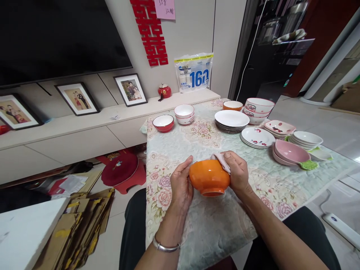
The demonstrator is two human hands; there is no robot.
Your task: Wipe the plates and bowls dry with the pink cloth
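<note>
An orange bowl (209, 176) is held tilted above the near part of the table, its foot toward me and its inside facing away and out of sight. My left hand (182, 182) grips the bowl's left side, thumb up by the rim. On the other side my right hand (237, 170) is closed on a pale cloth (221, 161), which is folded over the bowl's rim. The fingers of my right hand behind the bowl are partly hidden.
A flowered cloth (160, 176) covers the table. Farther back stand a red bowl (163, 123), stacked white bowls (184, 114), plates (232, 119) and tall bowls (258, 108). Pink leaf-shaped dishes (292, 152) lie right. Flattened cardboard (81, 221) and a stool (123, 170) are at left.
</note>
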